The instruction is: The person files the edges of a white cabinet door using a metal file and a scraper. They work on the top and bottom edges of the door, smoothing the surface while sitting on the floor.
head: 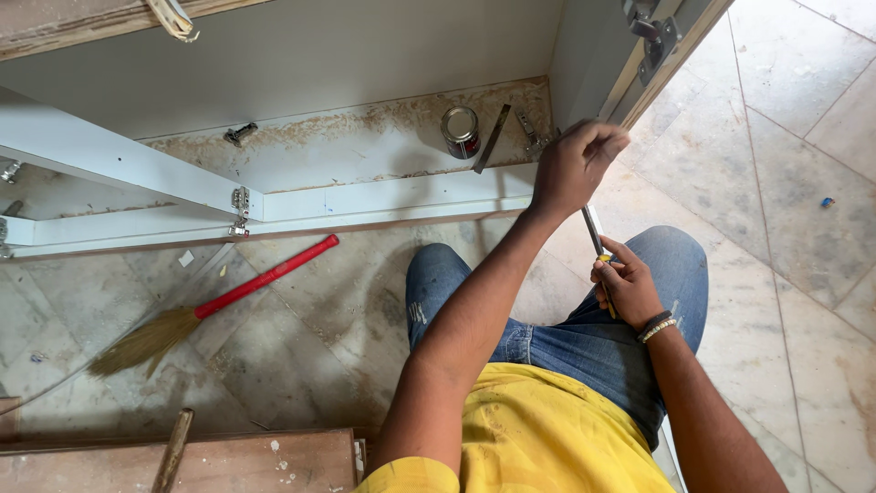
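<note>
While the left hand [577, 164] closes its fingers at the cabinet's lower front corner, near a loose hinge [529, 133], what it pinches cannot be told; the right hand [628, 288] grips a yellow-handled screwdriver [598, 246], tip raised toward that corner. Inside the dusty cabinet floor [365, 146] stands a small tin [461, 131]; a red-handled broom [219, 301] lies on marble tiles [785, 183]

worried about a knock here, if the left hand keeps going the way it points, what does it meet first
Most likely the white cabinet side panel at the corner: the left hand reaches up toward it, fingers bunched by a small metal hinge. Depth is unclear, so it may already touch.
</note>
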